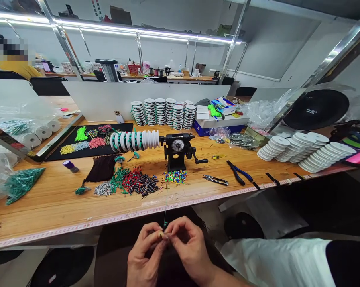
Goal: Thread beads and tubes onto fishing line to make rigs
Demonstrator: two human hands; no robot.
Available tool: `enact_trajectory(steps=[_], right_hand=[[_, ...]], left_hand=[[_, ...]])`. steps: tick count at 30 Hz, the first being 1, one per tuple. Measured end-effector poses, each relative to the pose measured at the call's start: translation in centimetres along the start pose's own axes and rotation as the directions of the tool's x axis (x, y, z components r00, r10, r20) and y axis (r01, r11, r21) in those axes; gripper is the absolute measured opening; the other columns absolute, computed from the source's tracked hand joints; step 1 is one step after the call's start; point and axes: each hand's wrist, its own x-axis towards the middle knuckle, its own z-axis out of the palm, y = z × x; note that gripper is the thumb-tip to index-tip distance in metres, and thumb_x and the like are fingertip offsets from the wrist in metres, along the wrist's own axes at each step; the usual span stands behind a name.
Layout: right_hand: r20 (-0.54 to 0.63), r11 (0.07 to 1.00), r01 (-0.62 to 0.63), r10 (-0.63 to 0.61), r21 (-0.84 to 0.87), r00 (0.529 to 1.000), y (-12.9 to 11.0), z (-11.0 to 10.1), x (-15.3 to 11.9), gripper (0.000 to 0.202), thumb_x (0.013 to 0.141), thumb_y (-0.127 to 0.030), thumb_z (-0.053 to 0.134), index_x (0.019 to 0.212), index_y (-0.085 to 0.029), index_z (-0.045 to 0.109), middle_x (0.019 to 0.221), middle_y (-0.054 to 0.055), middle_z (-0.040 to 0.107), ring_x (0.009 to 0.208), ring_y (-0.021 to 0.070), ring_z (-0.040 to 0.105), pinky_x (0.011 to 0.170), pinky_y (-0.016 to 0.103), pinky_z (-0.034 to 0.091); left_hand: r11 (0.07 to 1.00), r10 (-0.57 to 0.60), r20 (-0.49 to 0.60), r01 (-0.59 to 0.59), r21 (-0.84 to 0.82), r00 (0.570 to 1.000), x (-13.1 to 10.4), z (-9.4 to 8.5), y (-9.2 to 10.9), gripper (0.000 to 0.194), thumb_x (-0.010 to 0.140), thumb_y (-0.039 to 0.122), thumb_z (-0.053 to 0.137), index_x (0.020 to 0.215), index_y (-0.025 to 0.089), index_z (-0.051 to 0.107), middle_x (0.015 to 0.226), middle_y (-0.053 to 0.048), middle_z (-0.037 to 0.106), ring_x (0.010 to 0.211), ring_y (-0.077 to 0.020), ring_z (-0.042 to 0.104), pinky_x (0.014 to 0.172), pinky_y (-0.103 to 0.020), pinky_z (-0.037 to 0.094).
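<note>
My left hand (146, 252) and my right hand (189, 244) meet in front of the table edge, fingertips pinched together. A thin line (166, 207) runs from the table down into both pinches. On it, just above my fingertips, sits a small dark green piece (165, 225). Whatever else lies between the fingers is too small to make out. Beyond the hands stands a black hand-crank winder (176, 153) with white spools (134, 140) on its shaft. Before it lie colourful beads (176, 176) and red, black and green small tubes (139, 181).
Snips (215, 179) and blue-handled pliers (239, 173) lie on the right. Stacked white spools (326, 157) stand at far right, filled spools (160, 111) at the back. A black mat (108, 148) with bead piles is on the left. A measuring tape (108, 222) edges the table.
</note>
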Motion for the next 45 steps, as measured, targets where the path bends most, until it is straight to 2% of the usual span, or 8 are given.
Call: enact_trajectory(steps=[4,14,17,22,32,41,43,45], right_hand=[[-0.072,0.997,0.049,-0.045,0.067,0.996,0.6,0.2,0.0,0.014,0.09,-0.024,0.069,0.078,-0.02,0.062,0.085,0.003,0.068,0.074,0.0144,0.064,0.066,0.021,0.051],[0.007,0.995,0.103,-0.103,-0.005,0.995,-0.2,-0.3,0.3,0.013,0.088,-0.016,0.066,0.077,-0.02,0.062,0.084,0.002,0.068,0.074,0.014,0.064,0.066,0.02,0.05],[0.012,0.997,0.076,-0.076,0.008,0.997,-0.2,-0.3,0.2,0.013,0.089,-0.018,0.066,0.077,-0.02,0.061,0.085,0.002,0.067,0.075,0.0141,0.064,0.066,0.02,0.05],[-0.074,0.997,0.023,-0.017,0.077,0.997,0.4,0.1,0.0,0.014,0.09,-0.025,0.071,0.08,-0.02,0.063,0.084,0.002,0.067,0.072,0.0135,0.063,0.065,0.02,0.05],[-0.097,0.996,0.029,-0.02,0.089,0.995,0.9,0.2,0.2,0.016,0.088,-0.027,0.073,0.077,-0.019,0.064,0.083,0.003,0.069,0.07,0.0139,0.064,0.062,0.021,0.051],[0.057,0.997,-0.012,0.007,0.074,0.998,-0.9,-0.3,0.6,0.025,0.089,-0.033,0.072,0.073,-0.019,0.059,0.079,0.002,0.066,0.069,0.0143,0.061,0.063,0.023,0.049],[0.048,0.997,-0.036,0.033,0.065,0.998,-1.0,-0.3,0.2,0.023,0.089,-0.033,0.072,0.074,-0.019,0.06,0.079,0.003,0.067,0.071,0.0148,0.062,0.065,0.023,0.05],[-0.021,0.995,-0.059,0.06,0.075,0.998,-0.9,-0.2,0.0,0.023,0.087,-0.034,0.074,0.076,-0.019,0.06,0.08,0.003,0.068,0.072,0.015,0.063,0.066,0.023,0.051]], left_hand=[[1.0,0.011,-0.003,-0.011,-0.008,1.0,0.2,0.1,0.1,0.005,0.081,0.021,0.073,0.077,0.022,0.076,0.091,-0.005,0.063,0.074,-0.0157,0.069,0.063,-0.016,0.057],[0.999,0.039,0.019,-0.04,0.03,0.999,0.2,0.0,0.3,0.007,0.082,0.02,0.073,0.079,0.024,0.078,0.087,-0.004,0.063,0.072,-0.0146,0.068,0.062,-0.015,0.056],[0.999,0.034,0.015,-0.035,0.03,0.999,0.2,0.1,0.4,0.006,0.082,0.021,0.073,0.079,0.023,0.078,0.086,-0.004,0.063,0.072,-0.0148,0.068,0.061,-0.014,0.056],[1.0,0.007,-0.006,-0.007,-0.001,1.0,0.2,0.2,0.3,0.008,0.081,0.022,0.074,0.073,0.021,0.074,0.089,-0.005,0.062,0.071,-0.0151,0.068,0.061,-0.016,0.057],[1.0,-0.022,-0.003,0.022,0.0,1.0,0.3,0.2,0.3,0.005,0.08,0.024,0.075,0.078,0.022,0.079,0.093,-0.005,0.063,0.072,-0.0157,0.07,0.062,-0.017,0.058],[0.999,-0.01,0.018,0.009,0.036,1.0,0.6,0.1,0.9,0.008,0.08,0.023,0.074,0.074,0.022,0.078,0.085,-0.005,0.063,0.077,-0.0164,0.066,0.063,-0.016,0.056],[0.999,-0.022,0.02,0.021,0.027,1.0,0.4,0.1,0.8,0.008,0.081,0.023,0.074,0.074,0.022,0.078,0.087,-0.005,0.063,0.079,-0.0163,0.066,0.064,-0.016,0.056],[1.0,-0.025,0.019,0.025,0.017,1.0,0.4,0.3,0.6,0.007,0.081,0.023,0.074,0.074,0.022,0.077,0.088,-0.005,0.062,0.08,-0.0158,0.066,0.066,-0.015,0.056]])
